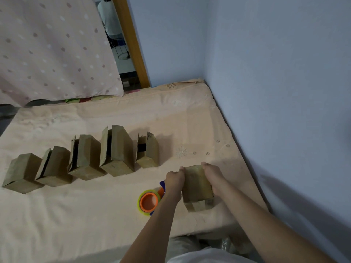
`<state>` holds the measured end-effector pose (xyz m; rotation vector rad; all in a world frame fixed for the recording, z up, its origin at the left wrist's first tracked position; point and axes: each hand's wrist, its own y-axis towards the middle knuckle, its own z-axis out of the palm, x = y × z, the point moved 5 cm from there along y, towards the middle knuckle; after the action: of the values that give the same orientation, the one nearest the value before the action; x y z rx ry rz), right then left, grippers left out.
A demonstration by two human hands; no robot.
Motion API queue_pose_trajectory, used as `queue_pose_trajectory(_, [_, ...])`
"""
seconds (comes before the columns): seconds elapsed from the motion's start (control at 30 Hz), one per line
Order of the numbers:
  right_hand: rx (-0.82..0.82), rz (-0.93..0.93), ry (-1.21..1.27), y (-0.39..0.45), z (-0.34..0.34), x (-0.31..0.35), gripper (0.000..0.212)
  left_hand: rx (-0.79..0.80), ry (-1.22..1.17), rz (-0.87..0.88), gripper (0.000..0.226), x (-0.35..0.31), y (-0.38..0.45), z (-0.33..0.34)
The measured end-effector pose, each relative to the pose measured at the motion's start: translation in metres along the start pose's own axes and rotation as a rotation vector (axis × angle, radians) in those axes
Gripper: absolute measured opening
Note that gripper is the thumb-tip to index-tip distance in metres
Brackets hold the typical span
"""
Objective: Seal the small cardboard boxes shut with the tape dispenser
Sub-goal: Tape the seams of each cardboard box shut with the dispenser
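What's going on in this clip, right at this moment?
A person grips a taped box between the left hand and right hand on a bed. The tape dispenser lies beside the left wrist, unheld. Five more boxes stand in a row, most with flaps still open.

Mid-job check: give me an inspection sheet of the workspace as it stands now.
Surface: peach bedsheet over a mattress.
Job's things: taped box held between both hands; five boxes in a row, four with flaps open; tape dispenser lying beside the left forearm.
Clutter: nothing seen.
Grippers: left hand and right hand grip the taped box's sides.
Cables: nothing seen.
Surroundings: blue wall, dotted curtain, wooden door frame.
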<state>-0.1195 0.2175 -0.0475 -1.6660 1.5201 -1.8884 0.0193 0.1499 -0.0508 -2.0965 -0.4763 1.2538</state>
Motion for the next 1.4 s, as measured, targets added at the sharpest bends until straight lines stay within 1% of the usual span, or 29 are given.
queue_pose_trajectory(0.1, [0.075, 0.098, -0.006, 0.000, -0.002, -0.008, 0.059, 0.089, -0.127, -0.136, 0.057, 0.007, 0.001, 0.001])
queue_pose_trajectory(0.17, [0.101, 0.126, 0.015, -0.004, -0.003, -0.007, 0.064, 0.180, -0.140, -0.174, 0.068, 0.010, 0.002, 0.004])
queue_pose_trajectory(0.2, [0.088, 0.126, 0.024, -0.004, -0.004, -0.006, 0.065, 0.206, -0.133, -0.171, 0.070, 0.010, 0.003, 0.006])
queue_pose_trajectory(0.27, [0.026, 0.071, 0.056, -0.006, -0.009, 0.002, 0.064, 0.175, -0.087, -0.097, 0.069, 0.002, 0.004, 0.004])
queue_pose_trajectory(0.3, [-0.009, 0.027, 0.095, -0.006, -0.012, 0.008, 0.061, 0.141, -0.082, -0.032, 0.064, -0.005, 0.004, 0.001])
queue_pose_trajectory(0.37, [-0.035, -0.040, 0.188, -0.005, -0.018, 0.018, 0.051, 0.124, -0.180, 0.104, 0.041, -0.020, 0.002, -0.003])
queue_pose_trajectory(0.4, [-0.035, -0.073, 0.226, -0.008, -0.020, 0.022, 0.046, 0.150, -0.257, 0.142, 0.031, -0.022, 0.001, -0.003])
queue_pose_trajectory(0.43, [-0.036, -0.104, 0.239, -0.010, -0.022, 0.025, 0.040, 0.180, -0.321, 0.166, 0.028, -0.022, 0.000, -0.002])
queue_pose_trajectory(0.5, [-0.053, -0.168, 0.188, -0.007, -0.023, 0.022, 0.036, 0.213, -0.362, 0.194, 0.035, -0.014, -0.005, 0.002])
queue_pose_trajectory(0.57, [-0.055, -0.214, 0.085, -0.003, -0.021, 0.012, 0.041, 0.173, -0.306, 0.215, 0.038, -0.004, -0.005, 0.008])
queue_pose_trajectory(0.63, [-0.016, -0.222, -0.001, 0.005, -0.015, -0.004, 0.041, 0.115, -0.195, 0.204, 0.046, 0.006, 0.001, 0.011])
queue_pose_trajectory(0.77, [0.030, -0.222, -0.122, 0.014, -0.009, -0.034, 0.034, 0.125, 0.009, 0.103, 0.058, 0.026, 0.018, 0.024])
queue_pose_trajectory(0.83, [0.039, -0.233, -0.144, 0.014, -0.009, -0.041, 0.026, 0.123, 0.083, 0.080, 0.065, 0.029, 0.022, 0.027])
queue_pose_trajectory(0.87, [0.047, -0.239, -0.141, 0.013, -0.009, -0.042, 0.024, 0.116, 0.118, 0.087, 0.066, 0.028, 0.025, 0.028])
queue_pose_trajectory(0.9, [0.058, -0.246, -0.137, 0.013, -0.009, -0.042, 0.024, 0.112, 0.152, 0.094, 0.061, 0.027, 0.027, 0.029])
queue_pose_trajectory(0.97, [0.099, -0.246, -0.129, 0.015, -0.010, -0.044, 0.027, 0.110, 0.197, 0.083, 0.047, 0.025, 0.030, 0.029])
queue_pose_trajectory(1.03, [0.150, -0.245, -0.125, 0.016, -0.011, -0.046, 0.033, 0.105, 0.233, 0.076, 0.043, 0.024, 0.034, 0.030])
queue_pose_trajectory(1.1, [0.165, -0.249, -0.118, 0.017, -0.011, -0.050, 0.041, 0.105, 0.241, 0.077, 0.043, 0.024, 0.036, 0.032])
queue_pose_trajectory(1.23, [0.180, -0.247, -0.112, 0.022, -0.013, -0.055, 0.051, 0.103, 0.217, 0.071, 0.048, 0.027, 0.044, 0.032])
queue_pose_trajectory(1.33, [0.257, -0.239, -0.142, 0.024, -0.017, -0.056, 0.063, 0.079, 0.314, 0.115, 0.050, 0.025, 0.044, 0.034])
queue_pose_trajectory(1.4, [0.290, -0.246, -0.167, 0.023, -0.017, -0.055, 0.064, 0.050, 0.385, 0.167, 0.055, 0.022, 0.038, 0.037])
